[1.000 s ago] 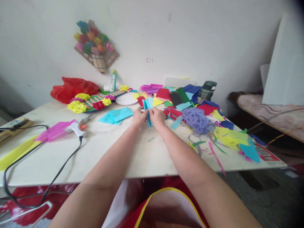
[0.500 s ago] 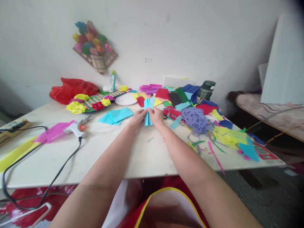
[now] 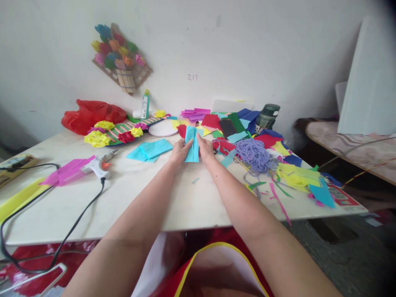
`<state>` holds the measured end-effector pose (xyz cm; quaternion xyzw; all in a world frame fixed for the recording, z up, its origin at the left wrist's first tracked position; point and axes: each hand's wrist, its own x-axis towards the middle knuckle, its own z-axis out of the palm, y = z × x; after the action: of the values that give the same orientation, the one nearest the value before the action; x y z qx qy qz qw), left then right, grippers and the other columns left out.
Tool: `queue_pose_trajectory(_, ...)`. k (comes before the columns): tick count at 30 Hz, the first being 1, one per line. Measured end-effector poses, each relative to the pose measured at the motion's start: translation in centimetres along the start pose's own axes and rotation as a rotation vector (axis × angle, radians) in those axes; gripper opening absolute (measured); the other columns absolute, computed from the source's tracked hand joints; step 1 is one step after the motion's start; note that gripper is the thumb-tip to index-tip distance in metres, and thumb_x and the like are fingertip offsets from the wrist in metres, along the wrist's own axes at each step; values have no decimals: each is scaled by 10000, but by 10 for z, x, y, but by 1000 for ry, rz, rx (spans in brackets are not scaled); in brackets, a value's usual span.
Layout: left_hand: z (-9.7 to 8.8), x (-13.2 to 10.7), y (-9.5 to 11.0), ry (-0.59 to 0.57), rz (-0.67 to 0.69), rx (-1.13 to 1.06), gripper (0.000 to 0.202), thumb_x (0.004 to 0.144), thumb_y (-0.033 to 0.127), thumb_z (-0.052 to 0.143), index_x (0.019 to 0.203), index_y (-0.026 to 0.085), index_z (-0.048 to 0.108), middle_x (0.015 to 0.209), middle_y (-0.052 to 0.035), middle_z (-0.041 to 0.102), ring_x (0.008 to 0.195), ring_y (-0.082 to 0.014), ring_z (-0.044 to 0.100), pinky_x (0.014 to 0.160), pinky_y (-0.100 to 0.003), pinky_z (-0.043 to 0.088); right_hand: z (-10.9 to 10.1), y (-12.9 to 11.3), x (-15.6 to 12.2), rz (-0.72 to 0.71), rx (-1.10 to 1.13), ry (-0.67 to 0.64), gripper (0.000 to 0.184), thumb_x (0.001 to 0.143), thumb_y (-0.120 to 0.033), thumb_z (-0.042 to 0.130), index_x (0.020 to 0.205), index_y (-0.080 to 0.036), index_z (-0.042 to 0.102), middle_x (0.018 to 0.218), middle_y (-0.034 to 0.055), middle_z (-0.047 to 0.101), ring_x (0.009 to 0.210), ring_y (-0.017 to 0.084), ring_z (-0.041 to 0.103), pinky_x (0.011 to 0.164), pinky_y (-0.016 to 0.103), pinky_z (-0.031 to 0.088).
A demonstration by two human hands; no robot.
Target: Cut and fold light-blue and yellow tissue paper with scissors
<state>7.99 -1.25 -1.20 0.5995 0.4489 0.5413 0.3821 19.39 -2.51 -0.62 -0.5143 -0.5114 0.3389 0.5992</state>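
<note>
Between my two hands is a narrow strip of turquoise crepe paper (image 3: 193, 146), folded lengthwise and held just above the table. My left hand (image 3: 179, 151) grips its left side, with the thumb lying across the front. At the right edge, my right hand (image 3: 205, 148) pinches the paper, its fingers partly hidden behind the fold. To the left of my left hand lie folded turquoise crepe sheets (image 3: 151, 150). Red-handled scissors (image 3: 223, 145) lie by my right hand, partly covered by paper scraps.
A glue gun (image 3: 96, 167) lies left, its cable hanging over the table's front edge. A tangle of purple yarn (image 3: 255, 155) sits right among paper scraps. At the back stand a glue bottle (image 3: 145, 105) and a dark jar (image 3: 267, 117). A flower-decorated board (image 3: 123, 131) lies back left.
The turquoise paper has turned and now shows a broader, flatter face. My right thumb has moved from the paper's middle to its right edge.
</note>
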Motion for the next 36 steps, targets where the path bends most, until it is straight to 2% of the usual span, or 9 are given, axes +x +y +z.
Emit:
queue_pose_trajectory(3, -1, -2, 1, -62, 31, -6, 276, 699, 397, 653, 658, 138, 567, 527, 27, 518, 494, -90, 447, 453, -195, 332, -1, 4, 1, 114, 157, -105, 403, 624, -561, 647, 593, -184, 508, 440, -59, 434, 442, 95, 421, 449, 227, 345)
queue_pose_trajectory(5, -1, -4, 1, -102, 34, -20, 279, 671, 394, 678, 656, 140, 561, 534, 28, 525, 494, -89, 454, 453, -193, 339, -1, 5, 2, 160, 203, -130, 388, 567, -516, 704, 649, -174, 541, 437, -63, 454, 412, 91, 421, 410, 224, 332)
queue_pose_trajectory(9, -2, -4, -2, -176, -24, -75, 319, 620, 410, 718, 722, 138, 586, 578, 14, 579, 498, -99, 497, 466, -204, 380, 0, 2, 1, 201, 224, -38, 389, 496, -443, 757, 652, -166, 533, 443, -59, 489, 371, 75, 409, 350, 211, 287)
queue_pose_trajectory(13, -6, -5, -3, -212, -81, -123, 383, 589, 443, 741, 761, 123, 622, 616, -12, 622, 515, -114, 534, 480, -218, 402, 1, 0, 0, 161, 295, 3, 358, 484, -399, 760, 614, -167, 521, 430, -72, 476, 355, 56, 375, 341, 202, 271)
queue_pose_trajectory(20, -16, -9, 0, -408, -263, -153, 411, 554, 444, 774, 770, 111, 668, 617, -31, 641, 484, -111, 537, 476, -230, 424, 0, 3, 5, 166, 415, 0, 335, 483, -355, 759, 679, -160, 568, 571, -26, 605, 519, 117, 552, 469, 231, 434)
queue_pose_trajectory(25, -17, -10, -2, -489, -251, -165, 402, 556, 430, 774, 789, 118, 676, 681, -60, 669, 535, -144, 583, 514, -254, 459, -3, -1, 9, 152, 423, 25, 287, 507, -309, 737, 694, -160, 576, 624, -25, 630, 601, 133, 600, 596, 264, 492)
queue_pose_trajectory(31, -15, -7, -1, -463, -160, -39, 380, 599, 449, 739, 783, 125, 666, 587, -16, 621, 448, -101, 498, 418, -204, 369, -6, 0, 14, 125, 295, 133, 283, 559, -318, 702, 759, -155, 586, 645, -19, 633, 663, 147, 620, 618, 256, 489)
queue_pose_trajectory(36, -13, -7, 3, -434, -117, 67, 336, 613, 447, 724, 726, 138, 653, 485, 27, 543, 387, -79, 422, 378, -198, 310, -9, -1, 14, 120, 271, 97, 299, 581, -353, 695, 788, -159, 601, 657, -7, 646, 684, 161, 636, 615, 264, 492)
